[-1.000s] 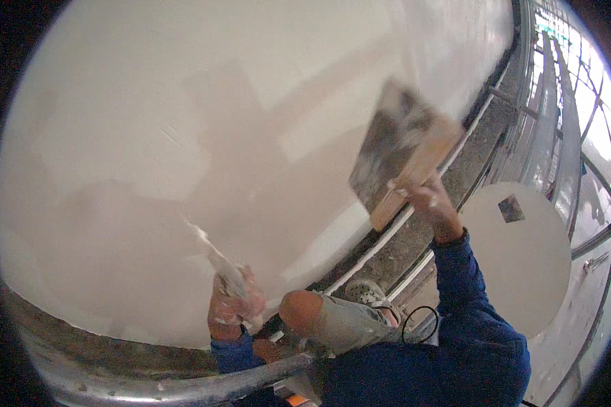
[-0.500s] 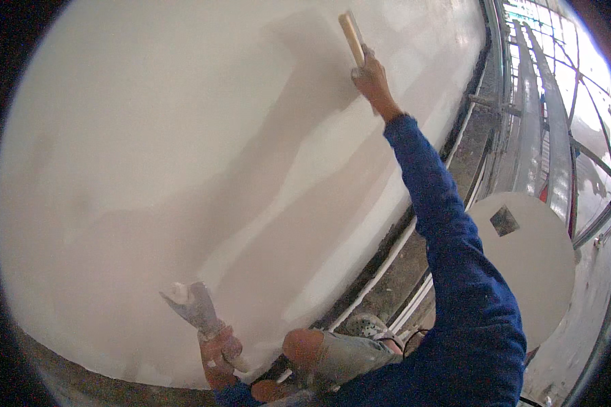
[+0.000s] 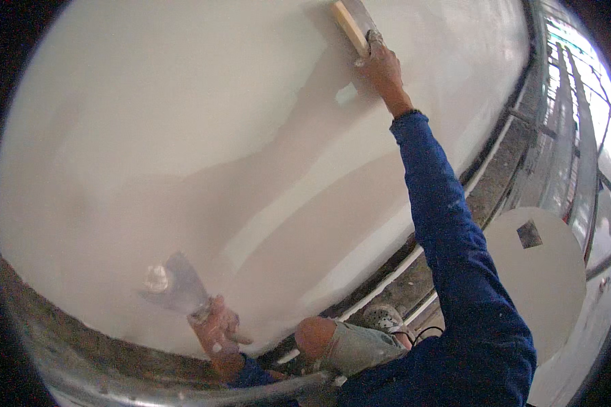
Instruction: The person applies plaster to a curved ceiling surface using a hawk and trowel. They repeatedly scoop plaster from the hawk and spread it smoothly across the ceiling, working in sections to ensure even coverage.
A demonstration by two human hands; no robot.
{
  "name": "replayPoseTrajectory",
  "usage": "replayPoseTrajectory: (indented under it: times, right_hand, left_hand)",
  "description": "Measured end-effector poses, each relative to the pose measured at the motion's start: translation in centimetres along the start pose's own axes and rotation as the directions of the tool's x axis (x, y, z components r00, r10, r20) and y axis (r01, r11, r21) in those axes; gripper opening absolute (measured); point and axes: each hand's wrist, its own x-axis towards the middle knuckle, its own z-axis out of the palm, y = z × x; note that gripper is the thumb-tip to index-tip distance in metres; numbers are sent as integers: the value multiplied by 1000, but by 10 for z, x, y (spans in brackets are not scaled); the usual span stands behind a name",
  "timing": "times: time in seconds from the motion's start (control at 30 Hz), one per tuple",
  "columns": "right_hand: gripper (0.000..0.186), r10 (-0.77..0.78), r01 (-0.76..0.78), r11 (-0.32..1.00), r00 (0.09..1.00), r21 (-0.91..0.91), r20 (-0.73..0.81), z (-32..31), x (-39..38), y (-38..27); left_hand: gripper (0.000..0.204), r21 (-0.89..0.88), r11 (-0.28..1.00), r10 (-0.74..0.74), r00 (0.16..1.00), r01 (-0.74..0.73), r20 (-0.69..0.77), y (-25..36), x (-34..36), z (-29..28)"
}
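At the top, my right hand (image 3: 381,71) grips a wide scraper (image 3: 349,27) with a pale wooden back and a thin grey blade. The scraper is at the smooth white wall (image 3: 149,102); whether its edge touches I cannot tell. My left hand (image 3: 217,330), at lower left, is closed round the handle of a putty knife (image 3: 189,288). Its broad grey blade carries a lump of white putty (image 3: 157,279) and points up and left. The handle's end shows beside my fingers.
A dark gap and a white pipe (image 3: 389,273) run along the wall's right edge. A round white board (image 3: 540,285) with a dark diamond mark lies at right, below metal scaffolding (image 3: 563,136). A shiny metal rail (image 3: 251,393) crosses the lower edge. My knee (image 3: 315,336) is near the wall.
My right hand has moved slightly down and right relative to the view, and the scraper's blade shows more of its face. The putty knife has turned, showing its blade broader. The view has shifted.
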Motion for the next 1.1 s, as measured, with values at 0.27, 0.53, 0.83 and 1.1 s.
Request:
replayPoseTrajectory:
  times: [0.27,0.53,0.83,1.1]
  right_hand:
    - [62,-184,185,982,982,-27,32,36,-135,-181]
    - [66,-499,507,860,814,58,298,55,-260,-295]
    - [64,-455,425,885,708,189,540,-14,-310,-211]
    - [50,-152,159,975,987,153,-56,-31,-128,-62]
  left_hand:
    - [9,-312,946,141,981,-93,133,36,-51,42]
    - [39,-444,894,162,967,-59,198,51,-61,44]
    - [33,-430,873,238,971,-230,-35,33,-54,39]
    - [15,-410,912,101,954,25,283,7,-54,38]
